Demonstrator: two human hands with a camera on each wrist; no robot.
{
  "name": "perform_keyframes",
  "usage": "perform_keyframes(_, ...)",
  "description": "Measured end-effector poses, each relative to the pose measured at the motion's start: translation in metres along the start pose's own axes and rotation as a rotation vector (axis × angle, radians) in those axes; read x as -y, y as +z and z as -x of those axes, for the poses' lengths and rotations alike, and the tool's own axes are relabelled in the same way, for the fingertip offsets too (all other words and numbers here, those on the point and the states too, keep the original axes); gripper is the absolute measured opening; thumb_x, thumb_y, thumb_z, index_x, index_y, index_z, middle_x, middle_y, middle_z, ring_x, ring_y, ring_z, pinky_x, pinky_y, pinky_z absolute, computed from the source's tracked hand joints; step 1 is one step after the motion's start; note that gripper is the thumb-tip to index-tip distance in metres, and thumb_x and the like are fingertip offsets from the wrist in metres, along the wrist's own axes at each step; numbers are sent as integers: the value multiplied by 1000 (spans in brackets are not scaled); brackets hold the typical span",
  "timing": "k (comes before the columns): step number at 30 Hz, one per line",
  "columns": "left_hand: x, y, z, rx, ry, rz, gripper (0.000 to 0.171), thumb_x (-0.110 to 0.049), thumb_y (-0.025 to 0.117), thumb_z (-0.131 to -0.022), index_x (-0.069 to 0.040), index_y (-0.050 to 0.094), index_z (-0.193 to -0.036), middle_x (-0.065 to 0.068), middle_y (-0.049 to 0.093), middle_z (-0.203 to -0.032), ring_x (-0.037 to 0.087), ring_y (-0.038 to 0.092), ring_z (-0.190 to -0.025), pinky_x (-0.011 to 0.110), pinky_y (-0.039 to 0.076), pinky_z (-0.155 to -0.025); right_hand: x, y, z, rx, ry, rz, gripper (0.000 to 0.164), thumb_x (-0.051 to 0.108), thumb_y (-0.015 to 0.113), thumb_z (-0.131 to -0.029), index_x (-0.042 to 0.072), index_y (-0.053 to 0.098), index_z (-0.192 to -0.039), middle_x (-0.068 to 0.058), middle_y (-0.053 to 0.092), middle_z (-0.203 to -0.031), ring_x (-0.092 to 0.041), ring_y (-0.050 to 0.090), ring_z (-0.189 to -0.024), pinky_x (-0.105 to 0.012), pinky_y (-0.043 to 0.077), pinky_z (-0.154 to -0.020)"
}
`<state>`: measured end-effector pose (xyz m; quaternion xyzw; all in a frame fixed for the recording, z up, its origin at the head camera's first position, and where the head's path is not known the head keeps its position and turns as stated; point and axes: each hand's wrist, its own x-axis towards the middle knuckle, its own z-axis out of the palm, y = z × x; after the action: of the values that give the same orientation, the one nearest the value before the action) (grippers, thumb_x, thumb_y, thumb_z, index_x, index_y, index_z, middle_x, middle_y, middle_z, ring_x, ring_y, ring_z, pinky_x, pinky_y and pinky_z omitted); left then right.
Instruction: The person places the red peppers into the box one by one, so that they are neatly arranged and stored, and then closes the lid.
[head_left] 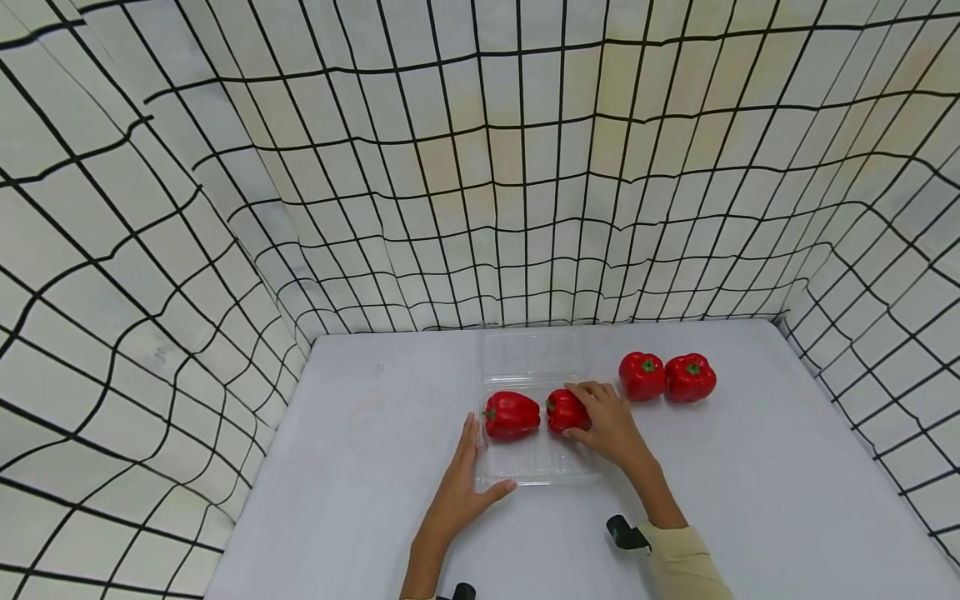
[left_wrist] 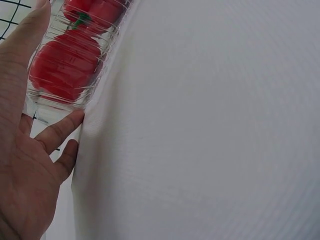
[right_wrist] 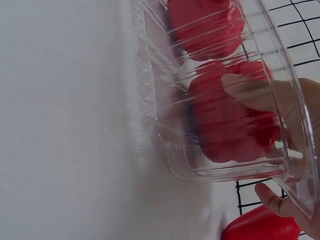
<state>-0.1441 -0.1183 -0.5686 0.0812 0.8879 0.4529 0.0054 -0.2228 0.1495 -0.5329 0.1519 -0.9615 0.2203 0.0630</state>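
A clear plastic clamshell container (head_left: 517, 467) lies with its lid folded back on the white table. Inside it, on the left, a red bell pepper (head_left: 512, 416) rests on its side. My right hand (head_left: 609, 421) grips a second red bell pepper (head_left: 566, 412) in the right half of the container; through the clear wall in the right wrist view, the thumb (right_wrist: 250, 92) lies against that pepper. My left hand (head_left: 462, 492) has its fingers straight along the container's left side, thumb spread toward the front edge. In the left wrist view, fingertips are right at the container's end.
Two more red bell peppers, one (head_left: 642, 376) beside the other (head_left: 691, 377), stand on the table (head_left: 360, 467) right of the container. A black wire grid (head_left: 525, 208) over white panels closes in the back and both sides.
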Motion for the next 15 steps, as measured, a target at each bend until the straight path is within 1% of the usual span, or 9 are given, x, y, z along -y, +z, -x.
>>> perform_keyframes(8,-2,-1,1,-4,13,20,109,-50,77,-78,-18,11,-158,-4,7,-166,28,17,-152,55,30,-115,0,1,3,-1,4,-18,84,31,89,-68,17,51,-141,-12,55,-133,-32,47,-125,-63,47,-96)
perform_keyframes(15,-1,-2,2,-5,2,8,111,-52,77,-77,-21,9,-159,-8,5,-166,23,15,-152,54,29,-116,3,-5,6,-2,21,-45,86,30,90,-68,17,49,-142,-13,54,-135,-34,45,-128,-65,44,-100)
